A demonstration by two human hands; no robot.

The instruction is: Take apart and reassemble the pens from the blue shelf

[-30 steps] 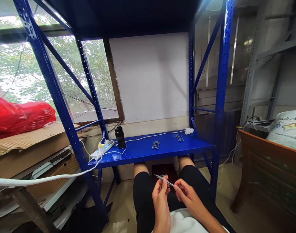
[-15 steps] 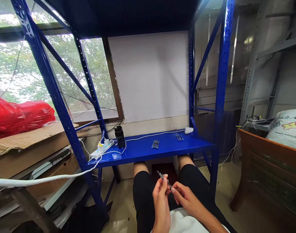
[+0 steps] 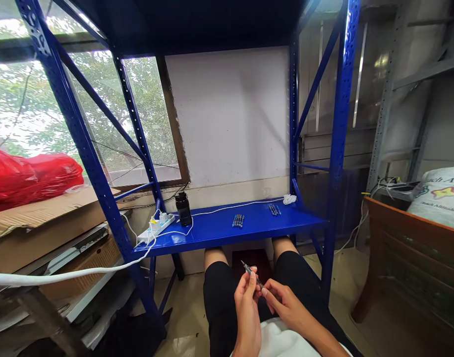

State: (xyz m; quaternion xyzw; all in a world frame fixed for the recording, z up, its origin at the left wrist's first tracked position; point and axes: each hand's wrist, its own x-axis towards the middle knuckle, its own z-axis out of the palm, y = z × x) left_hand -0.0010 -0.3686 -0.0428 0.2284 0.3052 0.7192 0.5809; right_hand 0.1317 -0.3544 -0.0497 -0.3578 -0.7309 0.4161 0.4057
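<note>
Above my lap, my left hand [image 3: 248, 302] pinches a thin grey pen-like tool [image 3: 246, 267], its pointed tip angled up and to the left. My right hand [image 3: 281, 300] is closed on the lower end of the same tool, close beside the left hand. Fingers hide the tool's middle. On the blue shelf [image 3: 212, 230] in front lie a group of several dark pen-like pieces [image 3: 238, 221] near the middle and another such group [image 3: 275, 209] farther right.
A black bottle [image 3: 183, 209] and a white power strip [image 3: 156, 229] with cables stand at the shelf's left. A white crumpled item [image 3: 289, 199] lies at its right back. Blue uprights frame both sides; a wooden chair [image 3: 383, 258] is at right.
</note>
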